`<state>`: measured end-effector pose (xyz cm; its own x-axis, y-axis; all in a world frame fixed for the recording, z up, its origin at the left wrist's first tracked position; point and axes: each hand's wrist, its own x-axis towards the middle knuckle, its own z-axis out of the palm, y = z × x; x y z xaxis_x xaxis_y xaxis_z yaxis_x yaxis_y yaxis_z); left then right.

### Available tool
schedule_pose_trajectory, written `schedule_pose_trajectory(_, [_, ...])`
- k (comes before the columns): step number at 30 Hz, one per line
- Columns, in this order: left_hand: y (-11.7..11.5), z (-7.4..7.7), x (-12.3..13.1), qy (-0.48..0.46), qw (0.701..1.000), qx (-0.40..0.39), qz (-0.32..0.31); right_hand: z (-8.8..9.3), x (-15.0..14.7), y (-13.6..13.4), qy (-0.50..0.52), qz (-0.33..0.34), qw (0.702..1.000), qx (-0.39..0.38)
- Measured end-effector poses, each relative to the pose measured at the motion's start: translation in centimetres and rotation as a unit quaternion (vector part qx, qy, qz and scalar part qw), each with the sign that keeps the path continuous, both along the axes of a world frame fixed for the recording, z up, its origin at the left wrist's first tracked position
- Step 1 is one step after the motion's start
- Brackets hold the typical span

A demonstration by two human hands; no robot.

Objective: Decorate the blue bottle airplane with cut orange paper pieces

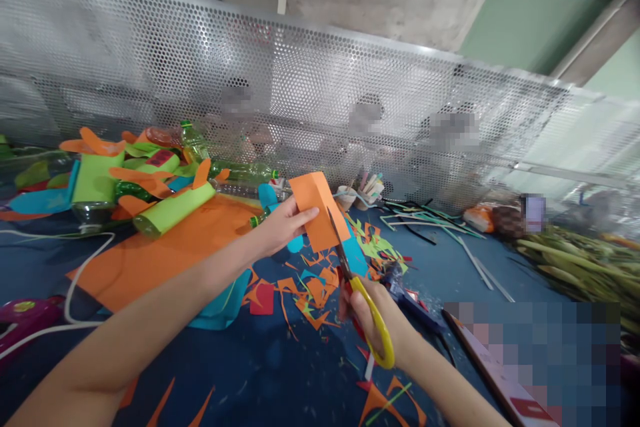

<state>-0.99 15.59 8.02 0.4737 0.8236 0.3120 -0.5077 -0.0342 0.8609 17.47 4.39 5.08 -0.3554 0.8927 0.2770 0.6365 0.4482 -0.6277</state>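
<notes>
My left hand [285,223] pinches the left edge of an orange sheet of paper [316,203], thumb on top, holding it above the table. Yellow-handled scissors [371,313] are in my right hand [370,310], its fingers wrapped through the handles. Their dark blades point up and away, lying at the right part of the sheet. I cannot tell whether the blades are fully closed. Below the sheet, orange paper scraps [315,290] lie scattered, with a small red square [262,299] among them.
Bottles wrapped in green paper [175,207] crowd the left, beside a large orange sheet [175,260]. A purple glue gun [30,313] with a white cord lies at far left. A perforated metal screen [320,93] spans the back; people sit beyond it. Dried leaves [575,267] lie right.
</notes>
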Motion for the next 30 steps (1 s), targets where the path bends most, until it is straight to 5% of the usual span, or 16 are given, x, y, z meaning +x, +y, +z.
schedule_pose_trajectory(5, [0.0,-0.4,0.3,0.038,0.999,0.025,0.001,0.1,0.1,0.0,-0.021,0.008,0.998,0.064])
schedule_pose_trajectory(30, [-1.3,-0.2,0.7,0.100,0.990,0.097,-0.006,-0.8,-0.1,0.2,0.043,-0.030,0.999,0.007])
